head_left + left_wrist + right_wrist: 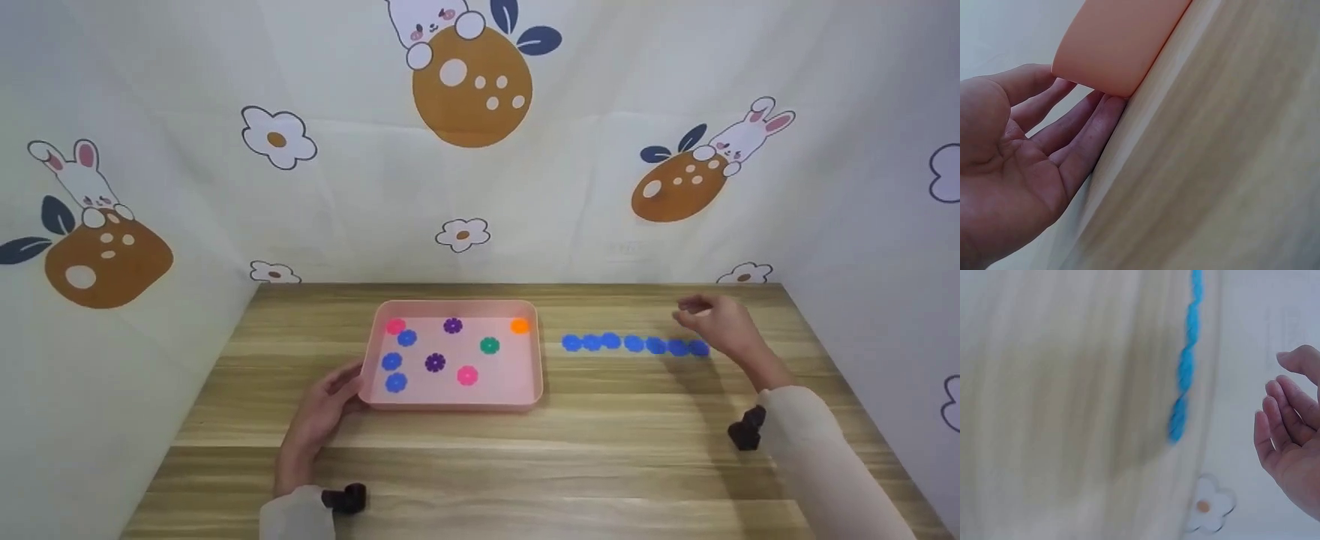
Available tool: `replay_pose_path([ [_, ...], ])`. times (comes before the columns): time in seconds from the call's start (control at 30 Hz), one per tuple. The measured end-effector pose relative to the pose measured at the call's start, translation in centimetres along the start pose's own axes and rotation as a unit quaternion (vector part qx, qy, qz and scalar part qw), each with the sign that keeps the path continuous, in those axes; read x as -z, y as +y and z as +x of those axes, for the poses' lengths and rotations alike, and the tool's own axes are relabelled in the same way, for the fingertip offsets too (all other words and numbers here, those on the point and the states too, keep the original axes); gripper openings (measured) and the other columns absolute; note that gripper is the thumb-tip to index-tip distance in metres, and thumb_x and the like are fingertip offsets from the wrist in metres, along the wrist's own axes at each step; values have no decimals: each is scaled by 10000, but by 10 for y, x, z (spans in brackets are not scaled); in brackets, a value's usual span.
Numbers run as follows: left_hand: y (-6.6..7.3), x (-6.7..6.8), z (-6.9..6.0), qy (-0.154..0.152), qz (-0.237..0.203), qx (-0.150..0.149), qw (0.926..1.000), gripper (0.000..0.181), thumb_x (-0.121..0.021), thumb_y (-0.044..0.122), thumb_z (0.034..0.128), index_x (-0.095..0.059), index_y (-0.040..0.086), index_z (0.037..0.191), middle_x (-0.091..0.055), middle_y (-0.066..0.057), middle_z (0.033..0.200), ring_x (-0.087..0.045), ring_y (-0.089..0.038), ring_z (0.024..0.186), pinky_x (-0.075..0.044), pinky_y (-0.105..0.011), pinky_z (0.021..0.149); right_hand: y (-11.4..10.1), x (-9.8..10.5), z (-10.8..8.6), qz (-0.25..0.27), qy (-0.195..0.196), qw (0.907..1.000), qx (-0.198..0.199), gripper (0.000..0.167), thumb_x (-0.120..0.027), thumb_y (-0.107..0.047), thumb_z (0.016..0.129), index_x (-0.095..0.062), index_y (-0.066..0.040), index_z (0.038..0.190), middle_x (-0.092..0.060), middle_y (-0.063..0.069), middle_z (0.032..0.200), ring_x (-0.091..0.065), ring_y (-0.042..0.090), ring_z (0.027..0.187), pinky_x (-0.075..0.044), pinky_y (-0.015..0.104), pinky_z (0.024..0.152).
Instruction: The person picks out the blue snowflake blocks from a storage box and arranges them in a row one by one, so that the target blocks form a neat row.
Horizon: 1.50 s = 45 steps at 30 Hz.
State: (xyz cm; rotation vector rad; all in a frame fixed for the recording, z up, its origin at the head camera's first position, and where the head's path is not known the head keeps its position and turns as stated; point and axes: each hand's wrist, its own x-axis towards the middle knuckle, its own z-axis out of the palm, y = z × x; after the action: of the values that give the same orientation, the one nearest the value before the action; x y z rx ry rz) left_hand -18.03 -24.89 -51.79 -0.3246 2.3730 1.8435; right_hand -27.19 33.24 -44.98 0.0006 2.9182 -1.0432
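Head view first: pink tray sitting on the wooden table, left hand touching its left side. Inside I count three blue discs on the left, two purple discs, two pink discs, a green disc and an orange disc in the far right corner, all flower-shaped. Right of the tray there's a row of seven blue pieces, and the right hand hovers over its right end, fingers loosely bent, nothing in them. Bunny-print cloth hangs behind.

Left wrist view: fingers pretty much extended, tips against the tray's corner, and the tray sits down on the wood.

Right wrist view: kinda blurry, but the thumb's well apart from the fingers, palm's bare, and part of that blue row runs along the tabletop nearby.
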Motion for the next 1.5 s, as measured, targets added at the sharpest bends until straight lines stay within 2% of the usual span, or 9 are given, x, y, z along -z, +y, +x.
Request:
replay_pose_path([
  [0.1,1,0,0,0,-17,-1,10000,447,-510,210,1056,-475,90,1485,-484,-191,1524,-618,-290,1250,-582,-313,946,-30,-4,4,107,176,9990,408,378,-667,-268,968,-654,1,1233,-683,209,1172,-631,337,1084,-564,387,885],
  [0.17,2,0,0,20,-68,-40,10000,442,-511,190,1055,-478,73,1480,-495,-207,1510,-637,-283,1219,-590,-317,928,-49,-10,7,256,228,9971,672,333,-678,-241,962,-672,-21,1212,-694,177,1139,-638,305,1054,-548,298,862],
  [0.33,6,1,-3,5,-279,-78,9996,427,-506,152,1054,-487,27,1462,-530,-263,1454,-711,-250,1058,-619,-347,848,-93,-34,11,864,28,9906,1065,271,-677,-229,965,-703,-61,1176,-700,122,1104,-651,239,990,-510,153,793],
  [0.6,13,2,-7,-59,-231,208,9995,413,-496,136,1056,-495,58,1462,-548,-249,1441,-706,-262,1095,-613,-369,874,-145,-79,12,1537,-354,9770,1432,214,-666,-162,968,-712,-47,1142,-709,126,1092,-654,203,960,-556,281,888],
  [0.77,17,2,-11,-129,-23,223,9997,409,-520,113,1042,-516,47,1445,-576,-248,1409,-680,-296,1158,-602,-381,909,-167,-100,11,1631,-524,9743,1465,203,-661,-146,969,-719,-49,1138,-722,138,1108,-657,226,971,-564,362,926],
  [1.0,19,1,-13,-188,7,212,9996,423,-550,105,1024,-518,42,1442,-575,-232,1422,-678,-303,1164,-600,-400,913,-189,-133,5,1648,-943,9732,1300,206,-699,-164,944,-728,-117,1143,-728,49,1094,-650,200,984,-577,336,918],
  [1.13,18,-1,-11,-139,-64,71,9999,490,-548,120,1028,-437,52,1500,-533,-225,1469,-671,-290,1177,-599,-381,916,-205,-154,-2,1544,-1253,9681,1523,228,-691,-176,950,-726,-129,1170,-735,37,1103,-645,179,1005,-570,335,914],
  [1.3,16,-4,-7,-138,-444,-90,9989,545,-488,14,1022,-347,58,1547,-484,-257,1499,-634,-309,1217,-598,-357,909,-225,-182,-10,1565,-1636,9559,1869,273,-698,-154,942,-714,-116,1212,-736,76,1148,-650,162,1010,-573,339,923],
  [1.5,16,-11,-3,33,-522,-145,9985,470,-478,25,1034,-435,57,1501,-487,-224,1509,-584,-338,1284,-595,-338,908,-243,-212,-17,1276,-2040,9497,2004,313,-739,-190,918,-723,-156,1228,-734,19,1135,-650,119,991,-581,284,921],
])
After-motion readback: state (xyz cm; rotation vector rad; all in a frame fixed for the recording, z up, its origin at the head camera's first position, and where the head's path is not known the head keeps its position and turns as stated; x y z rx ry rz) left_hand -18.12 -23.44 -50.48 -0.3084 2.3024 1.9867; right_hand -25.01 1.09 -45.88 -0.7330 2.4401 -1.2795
